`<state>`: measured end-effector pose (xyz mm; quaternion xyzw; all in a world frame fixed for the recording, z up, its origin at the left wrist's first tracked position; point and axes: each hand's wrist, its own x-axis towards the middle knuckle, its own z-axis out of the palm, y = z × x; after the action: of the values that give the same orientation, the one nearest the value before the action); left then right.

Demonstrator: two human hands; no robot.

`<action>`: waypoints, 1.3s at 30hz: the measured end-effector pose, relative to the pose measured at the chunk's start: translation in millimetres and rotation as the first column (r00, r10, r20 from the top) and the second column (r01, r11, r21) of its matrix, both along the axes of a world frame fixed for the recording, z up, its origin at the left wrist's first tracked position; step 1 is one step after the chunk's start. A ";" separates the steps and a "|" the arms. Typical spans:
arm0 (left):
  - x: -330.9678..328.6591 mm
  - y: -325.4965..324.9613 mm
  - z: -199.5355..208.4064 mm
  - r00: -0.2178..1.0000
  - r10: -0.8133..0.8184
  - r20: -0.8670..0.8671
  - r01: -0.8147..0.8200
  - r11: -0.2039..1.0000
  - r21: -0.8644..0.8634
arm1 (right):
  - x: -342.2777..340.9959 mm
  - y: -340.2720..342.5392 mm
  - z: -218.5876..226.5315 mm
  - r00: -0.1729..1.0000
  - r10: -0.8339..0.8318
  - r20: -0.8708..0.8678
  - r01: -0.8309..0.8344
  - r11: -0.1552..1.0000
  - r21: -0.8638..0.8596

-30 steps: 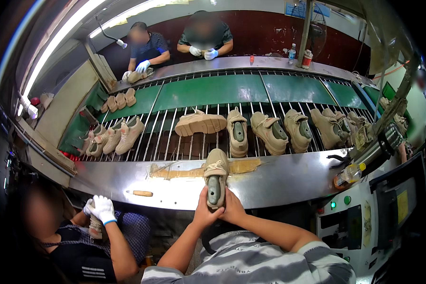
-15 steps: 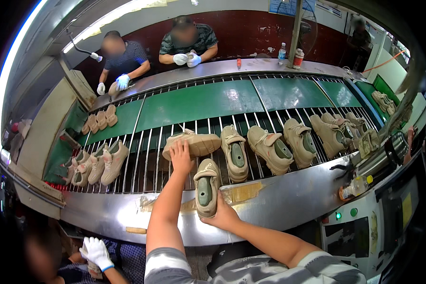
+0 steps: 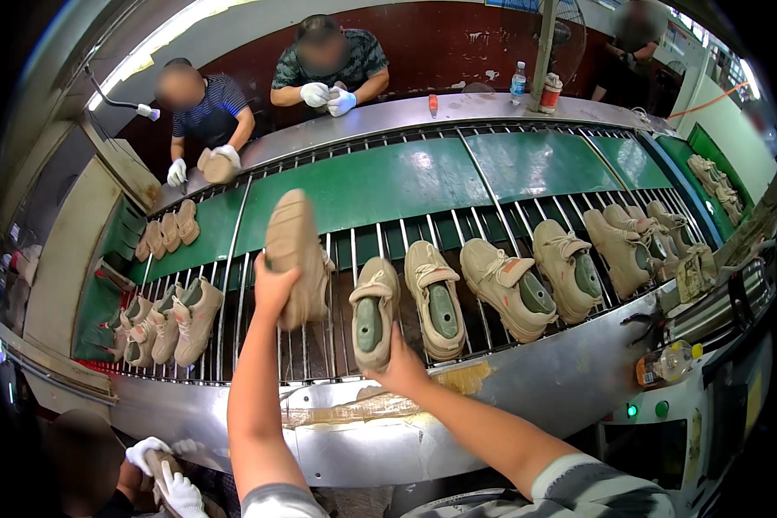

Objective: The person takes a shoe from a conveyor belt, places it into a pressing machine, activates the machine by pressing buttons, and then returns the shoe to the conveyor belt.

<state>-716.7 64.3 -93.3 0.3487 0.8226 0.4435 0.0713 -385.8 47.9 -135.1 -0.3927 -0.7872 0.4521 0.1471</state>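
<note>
My left hand (image 3: 275,289) is closed round a beige shoe (image 3: 297,259), raised upright over the conveyor rods with its sole facing me; the shoe is a little blurred. My right hand (image 3: 399,367) grips the heel of a second beige shoe (image 3: 376,289), whose toe points away from me and whose opening holds a green shoe last (image 3: 369,325). Just right of it stands another beige shoe (image 3: 433,298), also filled with a green last. More lasted shoes (image 3: 508,289) continue along the rods to the right.
Several shoes (image 3: 197,319) stand at the left of the conveyor, with soles (image 3: 180,223) behind them on the green belt (image 3: 363,181). A metal ledge (image 3: 535,371) runs along the near side, with a bottle (image 3: 669,363) at its right. Gloved co-workers (image 3: 328,73) handle pieces across the line.
The shoe in my left hand has been lifted and turned from lying sideways to upright, sole toward me. My right hand's shoe has moved forward from the metal ledge over the rods.
</note>
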 end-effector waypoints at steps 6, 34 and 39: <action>125.1 -166.4 37.7 0.365 -0.476 0.800 -0.151 0.818 0.555 | -11.5 34.3 -12.6 0.999 -0.024 0.040 0.023 1.000 0.013; 641.5 -196.2 108.3 0.046 -0.997 -0.055 0.921 0.021 0.389 | 516.2 -225.0 119.4 -0.130 -0.750 -0.648 -0.157 0.661 -0.734; 645.7 -198.0 87.7 -0.125 -0.915 0.383 0.806 0.131 0.577 | 523.0 -226.2 106.3 -0.137 -0.781 -0.609 -0.282 0.620 -0.732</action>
<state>-71.0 -133.7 -5.6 0.6111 0.2533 0.4335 0.6120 137.2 -178.4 -28.8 -0.1241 -0.0639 0.7849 0.6037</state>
